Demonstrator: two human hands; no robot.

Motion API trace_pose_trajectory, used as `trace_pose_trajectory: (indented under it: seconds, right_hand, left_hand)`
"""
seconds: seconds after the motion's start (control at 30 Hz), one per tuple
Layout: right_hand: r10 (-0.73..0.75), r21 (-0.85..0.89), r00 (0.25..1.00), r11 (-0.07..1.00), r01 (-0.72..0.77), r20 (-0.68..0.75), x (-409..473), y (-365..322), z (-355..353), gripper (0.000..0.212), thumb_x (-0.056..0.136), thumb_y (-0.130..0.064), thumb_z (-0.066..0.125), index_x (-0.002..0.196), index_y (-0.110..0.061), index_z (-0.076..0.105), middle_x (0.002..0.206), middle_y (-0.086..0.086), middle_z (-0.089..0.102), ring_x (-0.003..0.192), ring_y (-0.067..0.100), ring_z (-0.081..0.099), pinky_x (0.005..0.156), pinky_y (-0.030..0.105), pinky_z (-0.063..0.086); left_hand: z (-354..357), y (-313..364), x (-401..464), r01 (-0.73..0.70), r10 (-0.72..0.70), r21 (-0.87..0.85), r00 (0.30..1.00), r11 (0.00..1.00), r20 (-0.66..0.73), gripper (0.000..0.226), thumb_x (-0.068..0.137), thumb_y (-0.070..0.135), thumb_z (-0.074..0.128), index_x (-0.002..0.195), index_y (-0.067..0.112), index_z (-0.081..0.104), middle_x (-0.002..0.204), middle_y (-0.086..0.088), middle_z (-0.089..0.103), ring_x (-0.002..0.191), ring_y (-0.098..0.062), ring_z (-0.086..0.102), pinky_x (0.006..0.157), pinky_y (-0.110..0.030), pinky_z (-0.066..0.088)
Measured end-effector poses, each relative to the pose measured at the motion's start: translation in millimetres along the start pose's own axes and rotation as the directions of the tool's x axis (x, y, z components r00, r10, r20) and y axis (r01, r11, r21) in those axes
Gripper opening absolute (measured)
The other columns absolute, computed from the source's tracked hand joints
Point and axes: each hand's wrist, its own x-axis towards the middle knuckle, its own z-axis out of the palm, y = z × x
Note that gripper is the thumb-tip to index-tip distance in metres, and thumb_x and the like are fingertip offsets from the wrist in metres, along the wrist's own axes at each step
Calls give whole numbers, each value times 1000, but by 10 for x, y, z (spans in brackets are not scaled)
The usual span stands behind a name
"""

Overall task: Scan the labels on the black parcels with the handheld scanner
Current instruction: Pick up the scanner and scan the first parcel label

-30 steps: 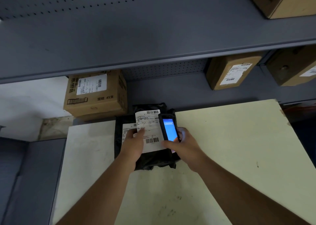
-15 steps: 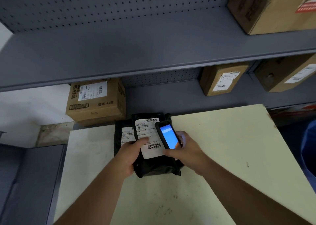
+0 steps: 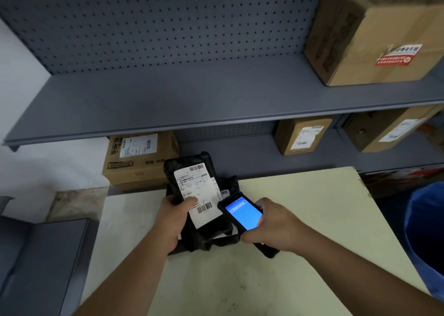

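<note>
Head view: the left hand (image 3: 171, 222) is tilting a black parcel (image 3: 192, 191) up near the far edge of the surface (image 3: 300, 219), fingers wrapped around it, thumb on its label (image 3: 198, 193). The right hand (image 3: 276, 227), fingers closed around the scanner (image 3: 242, 213), is hovering beside the barcode; aiming there seems next.

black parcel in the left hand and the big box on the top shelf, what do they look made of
The black soft parcel with a white label in the left hand looks like thin plastic film, slightly glossy: it creases and sags around the contents. The large brown box with a red sticker on the grey upper shelf looks like matt corrugated cardboard, with sharp folded edges and scuffed faces, though no cut edge shows.
</note>
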Motion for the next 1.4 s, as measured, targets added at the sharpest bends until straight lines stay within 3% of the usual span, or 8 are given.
trace_pose_trajectory:
  seconds: [0.13, 0.23, 0.47, 0.6, 0.87, 1.2, 1.4]
  right_hand:
    - [38, -133, 998, 991, -32, 46, -178, -107, -68, 62, 69, -44, 89, 116, -21, 55, 105, -1, 67, 92, 18, 71, 68, 31, 53]
    - [61, -210, 996, 977, -45, 69, -272, -206, -100, 62, 68, -47, 87, 115, -20, 55, 107, 0, 67, 99, 21, 72, 69, 32, 53]
    - [76, -260, 991, 965, -46, 106, -402, -374, -99, 59, 68, -49, 86, 109, -20, 56, 106, 1, 72, 103, 21, 72, 67, 32, 48]
    - [77, -271, 991, 962, -45, 107, -420, -422, -98, 55, 68, -50, 85, 104, -18, 57, 107, 2, 74, 89, 20, 68, 65, 31, 45]
    - [69, -275, 989, 961, -31, 129, -452, -460, -87, 48, 71, -48, 87, 95, -22, 55, 87, -6, 67, 74, 13, 57, 60, 28, 43]
    - [80, -231, 988, 972, -48, 130, -443, -423, -62, 54, 67, -48, 87, 102, -19, 59, 104, 2, 77, 81, 16, 63, 68, 31, 48]
    - [100, -212, 986, 975, -71, 132, -455, -332, -100, 56, 67, -49, 87, 106, -20, 60, 104, 1, 77, 104, 20, 74, 70, 31, 51]
  left_hand:
    - [-79, 59, -40, -73, 73, 48, 997, 996, -9, 26, 89, 13, 76, 113, 20, 72, 104, 1, 81, 93, -19, 78, 77, -32, 59]
    - [-128, 34, 11, -95, 96, 71, 995, 993, -20, 61, 70, 31, 83, 128, 22, 67, 117, 4, 81, 101, -19, 79, 93, -46, 62]
    - [-151, -16, 86, -137, 138, 89, 990, 987, -6, 78, 62, 39, 86, 134, 25, 60, 123, 8, 78, 108, -19, 77, 99, -52, 60]
    - [-121, 17, 33, -130, 133, 81, 991, 988, -22, 67, 81, 20, 85, 138, 22, 49, 128, 4, 72, 114, -24, 72, 103, -53, 57]
    - [-129, -41, 109, -143, 146, 74, 989, 987, -37, 66, 81, 17, 85, 136, 21, 49, 126, 3, 72, 113, -22, 72, 104, -52, 57]
    - [-144, -82, 139, -133, 137, 83, 989, 988, -56, 65, 83, 15, 84, 139, 18, 52, 125, 2, 74, 111, -22, 73, 101, -51, 58]
    - [-62, -108, 160, -142, 146, 100, 989, 985, -32, 60, 80, 18, 85, 135, 20, 59, 125, 5, 76, 111, -20, 74, 96, -44, 59]
